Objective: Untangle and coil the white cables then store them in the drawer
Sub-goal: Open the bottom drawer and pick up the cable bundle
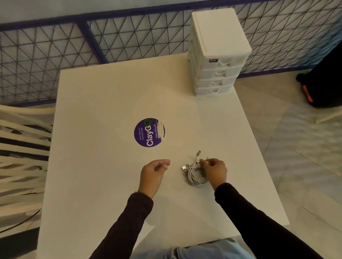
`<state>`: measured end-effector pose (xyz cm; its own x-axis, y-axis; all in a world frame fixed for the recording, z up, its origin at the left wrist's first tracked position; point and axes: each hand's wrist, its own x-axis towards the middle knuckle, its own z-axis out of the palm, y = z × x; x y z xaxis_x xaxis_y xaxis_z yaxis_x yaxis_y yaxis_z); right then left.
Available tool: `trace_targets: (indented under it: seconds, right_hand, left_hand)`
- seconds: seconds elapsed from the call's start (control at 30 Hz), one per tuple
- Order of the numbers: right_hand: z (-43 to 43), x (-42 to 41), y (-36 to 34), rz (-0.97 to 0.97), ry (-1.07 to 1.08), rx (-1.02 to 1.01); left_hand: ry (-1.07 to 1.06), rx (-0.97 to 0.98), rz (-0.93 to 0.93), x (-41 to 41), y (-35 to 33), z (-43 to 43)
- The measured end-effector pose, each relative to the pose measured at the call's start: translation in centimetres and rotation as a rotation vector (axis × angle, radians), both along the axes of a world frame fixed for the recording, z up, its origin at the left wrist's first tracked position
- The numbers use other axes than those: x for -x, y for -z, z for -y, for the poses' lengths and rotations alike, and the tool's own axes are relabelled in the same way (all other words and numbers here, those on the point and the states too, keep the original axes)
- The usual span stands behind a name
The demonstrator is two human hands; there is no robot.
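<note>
The white cables (193,174) lie in a loose tangled bundle on the counter (102,191), right of its middle and closer to the near edge than to the far one. Several plug ends stick out of the bundle on its left and far sides. The right hand (216,171) rests on the right side of the bundle, its fingers curled down over the strands and pinching at them near the top (exactly which strand it has cannot be made out). The left hand (153,174) is just left of the bundle and apart from it, fingers loosely curled with nothing in them. Both arms wear dark sleeves.

A white drawer unit (218,55) stands at the far right corner of the counter, with all its drawers pushed in. A round purple sticker (148,132) sits near the centre of the counter. A white slatted chair (15,136) stands off the left edge.
</note>
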<state>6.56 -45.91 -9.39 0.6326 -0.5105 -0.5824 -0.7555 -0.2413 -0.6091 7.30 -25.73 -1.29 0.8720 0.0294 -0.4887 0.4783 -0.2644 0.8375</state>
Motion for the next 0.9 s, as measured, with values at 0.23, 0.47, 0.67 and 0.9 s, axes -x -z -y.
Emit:
trace_targets:
  seconds: [0.23,0.47,0.67,0.9]
  right_hand:
    - [4.9,-3.8,-2.4,0.127,-0.092,0.004]
    - [9.5,-13.5,-4.8,0.282,-0.351,0.289]
    - [11.0,-20.1,-6.0,0.311,-0.483,0.409]
    - [11.6,-23.1,-4.6,0.134,-0.709,0.563]
  left_hand:
    - [0.044,-0.025,0.065,-7.2,-1.5,3.8]
    - [0.116,-0.161,0.468,-19.7,-6.4,11.0]
    - [0.238,-0.295,0.687,-27.7,-8.6,15.8]
    - [0.407,-0.354,0.667,-30.1,-7.0,16.7]
